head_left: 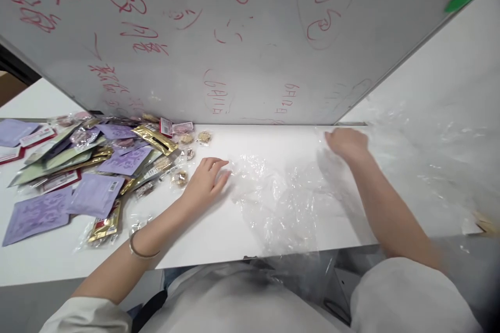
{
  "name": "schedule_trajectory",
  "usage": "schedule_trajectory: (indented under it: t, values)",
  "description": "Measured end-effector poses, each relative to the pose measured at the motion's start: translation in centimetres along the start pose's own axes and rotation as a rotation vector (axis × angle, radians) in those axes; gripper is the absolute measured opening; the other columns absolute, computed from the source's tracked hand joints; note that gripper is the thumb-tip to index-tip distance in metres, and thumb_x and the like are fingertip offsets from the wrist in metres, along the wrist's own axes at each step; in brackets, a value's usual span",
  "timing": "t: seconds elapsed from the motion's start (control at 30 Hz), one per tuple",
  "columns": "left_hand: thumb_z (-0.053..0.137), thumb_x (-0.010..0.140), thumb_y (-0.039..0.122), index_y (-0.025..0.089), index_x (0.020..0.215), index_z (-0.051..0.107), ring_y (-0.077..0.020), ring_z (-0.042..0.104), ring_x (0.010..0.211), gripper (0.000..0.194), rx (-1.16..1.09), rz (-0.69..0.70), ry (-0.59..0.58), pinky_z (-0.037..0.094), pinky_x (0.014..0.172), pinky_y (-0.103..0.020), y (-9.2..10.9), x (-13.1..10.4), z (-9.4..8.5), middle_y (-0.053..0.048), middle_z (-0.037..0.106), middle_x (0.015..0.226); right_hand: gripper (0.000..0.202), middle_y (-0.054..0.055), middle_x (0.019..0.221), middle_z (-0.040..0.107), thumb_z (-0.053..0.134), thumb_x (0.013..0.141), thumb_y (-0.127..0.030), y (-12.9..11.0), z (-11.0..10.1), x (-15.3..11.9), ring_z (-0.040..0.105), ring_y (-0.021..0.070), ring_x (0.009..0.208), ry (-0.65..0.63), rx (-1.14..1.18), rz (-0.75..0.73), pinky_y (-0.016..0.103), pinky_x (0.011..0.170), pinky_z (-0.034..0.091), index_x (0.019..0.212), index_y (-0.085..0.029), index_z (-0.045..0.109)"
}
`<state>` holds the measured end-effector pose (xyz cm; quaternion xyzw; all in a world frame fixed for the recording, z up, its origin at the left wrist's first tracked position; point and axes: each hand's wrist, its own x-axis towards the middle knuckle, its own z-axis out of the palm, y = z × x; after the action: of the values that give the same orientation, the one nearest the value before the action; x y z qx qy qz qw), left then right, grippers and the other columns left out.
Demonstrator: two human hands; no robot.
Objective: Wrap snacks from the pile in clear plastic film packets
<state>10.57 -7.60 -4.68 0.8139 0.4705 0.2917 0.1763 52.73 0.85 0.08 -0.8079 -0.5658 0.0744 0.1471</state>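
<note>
Red handwriting noted on the whiteboard [261,62], turned sideways. "6月11日" can be read inside a loop at lower centre; right of it, "6月" and "日", figures between them unclear. Zeros and an @-like sign seen within a loop, upper right of centre. A tick mark made at left, among Chinese characters not securely read. Barcode carried by a purple sachet [94,195], lower left. Print on red-edged labels [62,181], left of frame, too small to be read.

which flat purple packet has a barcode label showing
The flat purple packet just right of the patterned purple one nearest the table's front edge; only it shows a white barcode label.
</note>
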Motion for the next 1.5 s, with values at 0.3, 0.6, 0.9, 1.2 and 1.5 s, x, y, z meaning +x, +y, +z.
schedule_trajectory:
  t: [0.3, 0.6, 0.9, 1.2, 1.5]
  values:
    - [0.051, 0.085, 0.071, 0.021, 0.058, 0.062, -0.0214, 0.057, 0.053, 0.058, -0.226, -0.469, -0.349, 0.037, 0.053, -0.032, 0.1, 0.1, -1.4, -0.008, 0.065, 0.061, 0.035, 0.003, 0.074, 0.067, 0.083, 0.063, -0.048, -13.4, 7.7, -9.8, 0.062, 0.0183, 0.064, -0.546, 0.488, -0.463, 0.033, 0.062, 0.052, 0.064, -0.023, 0.059]
    - [0.075, 0.076, 0.049, 0.021, 0.111, 0.072, -0.0323, 0.063, 0.117, 0.044, -0.947, -0.248, -0.322, 0.047, 0.101, -0.05, -0.9, 0.9, -2.1, -0.014, 0.069, 0.124, 0.049, 0.0, 0.104, 0.075, 0.071, 0.077, -0.064, -19.0, 2.3, -11.8, 0.067, 0.0135, 0.053, -0.456, 1.393, -0.315, 0.029, 0.048, 0.054, 0.091, -0.027, 0.042]
    - [0.071, 0.073, 0.04, 0.017, 0.074, 0.056, -0.0206, 0.073, 0.075, 0.027, -1.273, -0.289, 0.098, 0.06, 0.062, -0.033, 0.0, 1.3, -4.3, -0.002, 0.068, 0.078, 0.029, 0.004, 0.093, 0.075, 0.084, 0.07, -0.04, -15.3, 2.5, -10.7, 0.069, 0.0246, 0.103, -1.044, 0.956, -0.503, 0.038, 0.086, 0.055, 0.075, -0.021, 0.063]
    - [0.071, 0.08, 0.043, 0.022, 0.089, 0.043, -0.0037, 0.037, 0.039, 0.036, -0.636, -0.322, 0.218, 0.026, 0.041, -0.019, -1.9, 1.5, -4.6, 0.009, 0.051, 0.063, 0.025, -0.009, 0.061, 0.043, 0.073, 0.085, -0.04, -12.4, -0.7, -8.5, 0.016, -0.0005, 0.035, -0.762, 0.974, -0.196, 0.017, 0.033, 0.012, 0.091, -0.021, 0.059]
    - [0.057, 0.087, 0.034, 0.019, 0.068, 0.05, -0.012, 0.038, 0.055, 0.025, -0.257, -0.38, 0.105, 0.027, 0.056, -0.026, -5.6, 2.0, -5.1, 0.005, 0.038, 0.059, 0.047, 0.014, 0.134, 0.056, 0.072, 0.075, -0.019, -11.1, 1.7, -7.6, 0.052, 0.0298, 0.125, -0.198, 0.487, -0.273, 0.046, 0.106, 0.041, 0.12, -0.019, 0.059]
